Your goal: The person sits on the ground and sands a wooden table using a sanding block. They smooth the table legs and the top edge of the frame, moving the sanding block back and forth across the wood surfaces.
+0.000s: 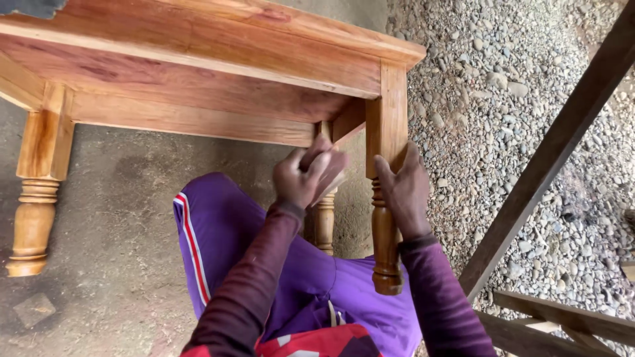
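Head view, surroundings: Your purple-trousered leg [225, 231] lies under the wooden table [198, 59], knee toward the table's underside. Bare dirt floor [119, 198] spreads to the left; grey gravel [503, 99] covers the ground to the right. A dark slanted wooden beam [549, 158] runs from the upper right corner down toward the lower middle, just beside your right forearm, with more dark timbers [562, 317] at the lower right.

Head view, in the way: A second turned leg [324, 218] stands behind your left hand, partly hidden by it. A third leg [36, 192] stands well apart at the left edge.

Head view, turned table leg: The near corner leg [385, 218] hangs from the table's right corner. Its long axis runs nearly straight up and down in the frame, square block at top, rounded foot pointing toward you.

Left hand: Your left hand [305, 175] is curled closed around a small pale piece, pressed against the apron near that corner; what it is, you cannot tell.

Right hand: Your right hand [403, 188] is wrapped on the near corner leg just below its square block.
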